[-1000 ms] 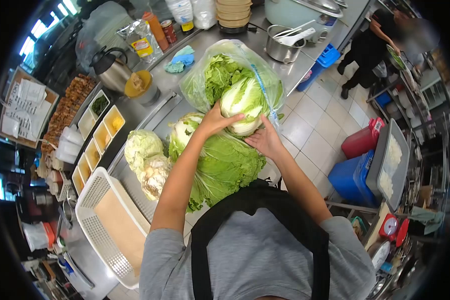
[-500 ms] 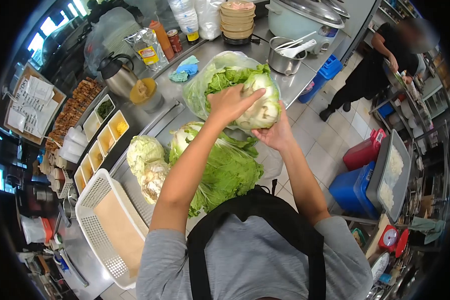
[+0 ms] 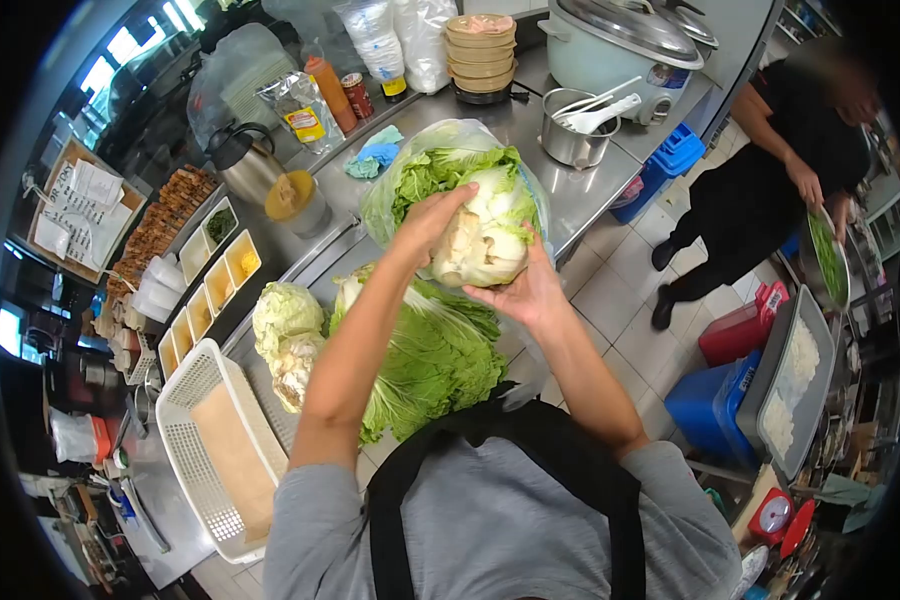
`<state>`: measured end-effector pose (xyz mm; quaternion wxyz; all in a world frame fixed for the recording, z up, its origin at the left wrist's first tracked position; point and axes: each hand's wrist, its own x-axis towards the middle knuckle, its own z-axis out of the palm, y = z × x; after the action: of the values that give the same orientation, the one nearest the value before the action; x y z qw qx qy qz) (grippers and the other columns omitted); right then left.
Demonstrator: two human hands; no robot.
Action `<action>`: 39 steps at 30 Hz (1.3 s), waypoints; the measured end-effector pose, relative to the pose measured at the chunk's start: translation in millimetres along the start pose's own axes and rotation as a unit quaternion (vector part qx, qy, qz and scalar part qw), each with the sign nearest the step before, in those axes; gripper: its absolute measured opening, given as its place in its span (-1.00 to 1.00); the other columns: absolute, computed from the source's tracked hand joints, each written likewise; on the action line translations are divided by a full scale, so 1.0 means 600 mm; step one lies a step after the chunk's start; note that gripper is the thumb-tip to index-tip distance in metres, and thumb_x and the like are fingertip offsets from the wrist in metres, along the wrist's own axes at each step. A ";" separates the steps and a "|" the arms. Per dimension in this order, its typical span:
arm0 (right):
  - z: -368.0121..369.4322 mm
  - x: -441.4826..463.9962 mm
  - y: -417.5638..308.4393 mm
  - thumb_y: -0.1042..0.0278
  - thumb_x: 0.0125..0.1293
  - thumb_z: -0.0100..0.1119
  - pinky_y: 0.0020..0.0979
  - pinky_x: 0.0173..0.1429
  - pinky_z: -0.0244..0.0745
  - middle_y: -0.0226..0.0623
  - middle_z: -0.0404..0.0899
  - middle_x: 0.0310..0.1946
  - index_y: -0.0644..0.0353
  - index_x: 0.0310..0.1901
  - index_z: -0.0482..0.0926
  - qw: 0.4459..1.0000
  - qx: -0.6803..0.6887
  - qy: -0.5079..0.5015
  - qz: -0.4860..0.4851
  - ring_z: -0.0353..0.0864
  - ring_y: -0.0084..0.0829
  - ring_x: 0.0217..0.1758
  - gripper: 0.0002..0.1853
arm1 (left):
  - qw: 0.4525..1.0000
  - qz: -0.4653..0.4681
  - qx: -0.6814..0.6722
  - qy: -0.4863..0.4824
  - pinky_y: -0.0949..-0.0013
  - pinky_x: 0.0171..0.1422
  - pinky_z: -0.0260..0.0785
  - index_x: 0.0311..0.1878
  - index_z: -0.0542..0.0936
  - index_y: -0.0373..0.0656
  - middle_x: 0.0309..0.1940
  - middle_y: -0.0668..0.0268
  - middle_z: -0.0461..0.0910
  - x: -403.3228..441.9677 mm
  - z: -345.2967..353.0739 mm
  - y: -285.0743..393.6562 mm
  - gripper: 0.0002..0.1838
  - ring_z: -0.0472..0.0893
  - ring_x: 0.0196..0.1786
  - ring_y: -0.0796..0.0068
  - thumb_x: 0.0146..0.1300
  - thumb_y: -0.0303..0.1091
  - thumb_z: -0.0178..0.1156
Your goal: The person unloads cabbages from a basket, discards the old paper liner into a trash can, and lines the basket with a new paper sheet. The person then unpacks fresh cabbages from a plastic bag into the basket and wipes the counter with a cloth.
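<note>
Between my two hands is a napa cabbage [image 3: 488,235], its browned, cut base turned toward me. My left hand [image 3: 432,228] grips its left side, and my right hand [image 3: 530,290] supports it from below and the right. Behind it lies a clear plastic bag [image 3: 385,200] with leafy cabbage [image 3: 430,175] inside. Nearer to me, below my hands, a large green leafy cabbage [image 3: 435,350] rests on the counter's edge. Left of my left forearm sit a pale cabbage [image 3: 288,312] and another with a browned base [image 3: 295,370].
A white perforated basket [image 3: 175,425] stands at the left, near condiment trays [image 3: 210,290] and a steel jug [image 3: 248,165]. Further back are a steel pot [image 3: 575,140] and a rice cooker [image 3: 610,55]. A co-worker [image 3: 770,170] holding a tray of greens stands at the right.
The cabbage in my hands has turned so its browned base faces me, and my hands have shifted around it. The co-worker has come closer.
</note>
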<state>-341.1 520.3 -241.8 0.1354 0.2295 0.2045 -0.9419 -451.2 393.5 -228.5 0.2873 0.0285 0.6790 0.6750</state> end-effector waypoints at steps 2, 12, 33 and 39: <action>0.019 -0.025 0.004 -0.34 0.25 -0.16 0.08 0.38 -0.05 -0.23 0.21 0.29 0.03 0.29 0.21 0.998 0.019 -0.050 0.022 0.14 -0.09 0.36 -0.27 | 1.000 -0.013 0.015 0.001 0.38 -0.05 0.46 0.04 0.46 -0.32 -0.12 0.14 0.57 -0.043 -0.006 0.041 -0.41 0.59 -0.16 0.40 0.16 0.04 0.19; 0.087 -0.090 0.042 -0.29 0.25 -0.08 0.00 0.33 0.17 -0.22 0.19 0.30 0.06 0.34 0.09 0.974 0.001 -0.168 0.150 0.23 -0.15 0.32 -0.23 | 0.975 0.053 0.117 0.180 0.52 0.09 0.25 0.03 0.48 -0.33 -0.09 0.26 0.52 -0.234 -0.030 0.117 -0.45 0.46 -0.03 0.54 0.21 0.01 0.14; 0.230 -0.170 0.378 0.10 0.32 0.06 -0.35 0.25 0.27 -0.20 0.31 0.17 0.33 0.27 0.12 0.910 -0.208 -0.353 -0.067 0.32 -0.42 0.22 -0.37 | 0.903 0.356 0.077 0.228 0.31 0.31 0.13 0.26 0.25 -0.36 0.09 0.13 0.40 -0.586 -0.287 0.038 -0.07 0.40 0.17 0.32 -0.13 0.06 0.25; 0.303 -0.164 0.472 0.30 0.10 0.31 -0.38 0.23 0.25 -0.16 0.34 0.12 0.39 0.24 0.15 0.875 -0.284 -0.386 -0.068 0.34 -0.40 0.18 -0.26 | 0.861 0.497 -0.095 0.054 0.21 0.30 0.22 0.29 0.23 -0.28 0.20 0.14 0.35 -0.711 -0.461 -0.029 -0.38 0.40 0.20 0.25 0.27 -0.06 -0.02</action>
<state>-226.1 205.9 -137.9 0.1989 -0.2156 0.4099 -0.8637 -208.1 -38.9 -115.9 -0.1218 0.2984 0.5217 0.7899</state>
